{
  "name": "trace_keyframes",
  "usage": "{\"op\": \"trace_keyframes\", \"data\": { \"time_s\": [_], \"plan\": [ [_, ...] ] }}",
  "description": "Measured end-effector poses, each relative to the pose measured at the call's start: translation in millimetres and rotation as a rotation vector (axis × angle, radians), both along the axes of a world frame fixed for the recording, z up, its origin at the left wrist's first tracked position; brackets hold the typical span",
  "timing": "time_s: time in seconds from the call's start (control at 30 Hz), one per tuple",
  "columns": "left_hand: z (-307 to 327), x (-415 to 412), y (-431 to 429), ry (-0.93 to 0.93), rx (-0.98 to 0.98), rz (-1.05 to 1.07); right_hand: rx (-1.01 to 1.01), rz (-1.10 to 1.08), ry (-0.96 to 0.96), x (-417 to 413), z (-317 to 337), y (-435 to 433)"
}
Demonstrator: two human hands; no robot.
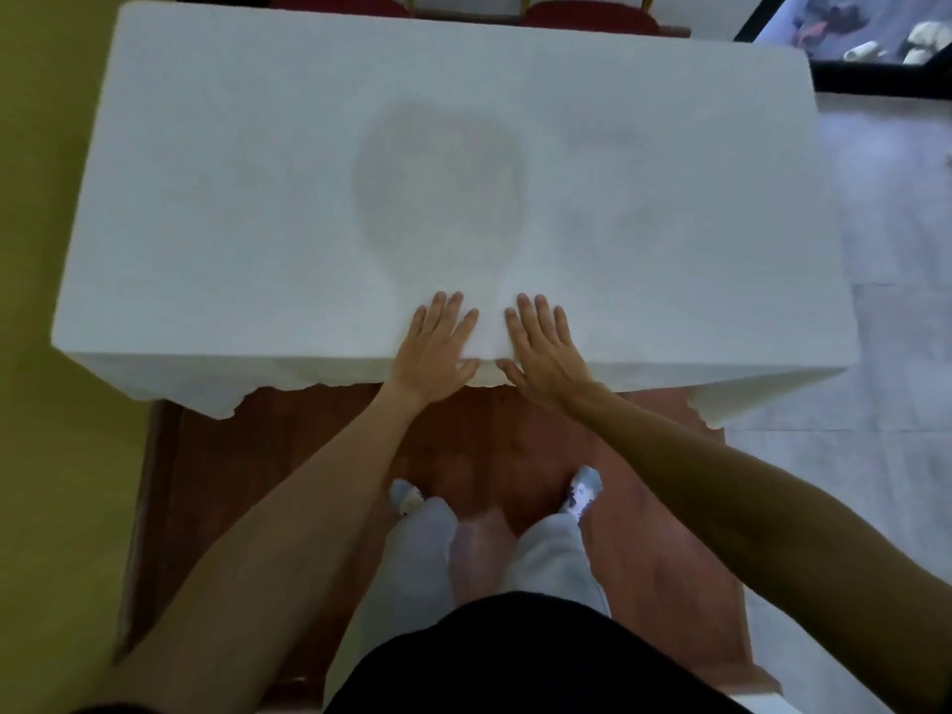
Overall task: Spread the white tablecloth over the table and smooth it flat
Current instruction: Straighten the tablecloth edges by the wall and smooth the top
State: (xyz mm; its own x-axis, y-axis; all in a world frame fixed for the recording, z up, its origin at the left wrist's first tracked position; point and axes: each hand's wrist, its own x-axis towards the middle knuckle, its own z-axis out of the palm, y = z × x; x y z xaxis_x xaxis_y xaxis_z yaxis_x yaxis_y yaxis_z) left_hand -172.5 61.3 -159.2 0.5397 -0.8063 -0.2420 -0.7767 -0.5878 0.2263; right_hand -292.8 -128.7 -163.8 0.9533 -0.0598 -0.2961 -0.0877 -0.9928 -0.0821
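The white tablecloth (247,198) covers the whole top of the table and hangs over its near edge in a short, uneven drop. My left hand (438,347) lies palm down on the cloth at the near edge, just left of centre, fingers straight and slightly spread. My right hand (543,347) lies flat beside it, a small gap between the two, fingers pointing away from me. A low fold of cloth runs up between the hands. The cloth's surface looks mostly flat, with my head's shadow across its middle.
Two red chairs (587,15) stand behind the table's far edge. A red-brown mat (288,456) lies on the floor under my feet. A yellow wall (36,198) is on the left, pale tiled floor (886,239) on the right.
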Motion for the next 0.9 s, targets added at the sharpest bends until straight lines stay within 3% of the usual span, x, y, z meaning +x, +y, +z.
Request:
{"op": "trace_keyframes", "data": {
  "time_s": [0.27, 0.47, 0.53, 0.73, 0.9],
  "plan": [
    [-7, 65, 160, -0.103, -0.006, 0.055, -0.018, -0.092, 0.072, 8, 5, 39],
    [10, 100, 278, -0.059, 0.273, 0.481, -0.002, -0.092, 0.129, 18, 18, 62],
    [19, 100, 266, 0.0, 0.268, 0.475, 0.028, -0.062, 0.141, 29, 23, 73],
    [44, 64, 138, 0.099, 0.032, 0.13, 0.145, 0.016, 0.139, 74, 34, 116],
    [29, 51, 115, 0.087, 0.053, 0.126, 0.147, -0.021, 0.15, 85, 28, 116]
  ]
}}
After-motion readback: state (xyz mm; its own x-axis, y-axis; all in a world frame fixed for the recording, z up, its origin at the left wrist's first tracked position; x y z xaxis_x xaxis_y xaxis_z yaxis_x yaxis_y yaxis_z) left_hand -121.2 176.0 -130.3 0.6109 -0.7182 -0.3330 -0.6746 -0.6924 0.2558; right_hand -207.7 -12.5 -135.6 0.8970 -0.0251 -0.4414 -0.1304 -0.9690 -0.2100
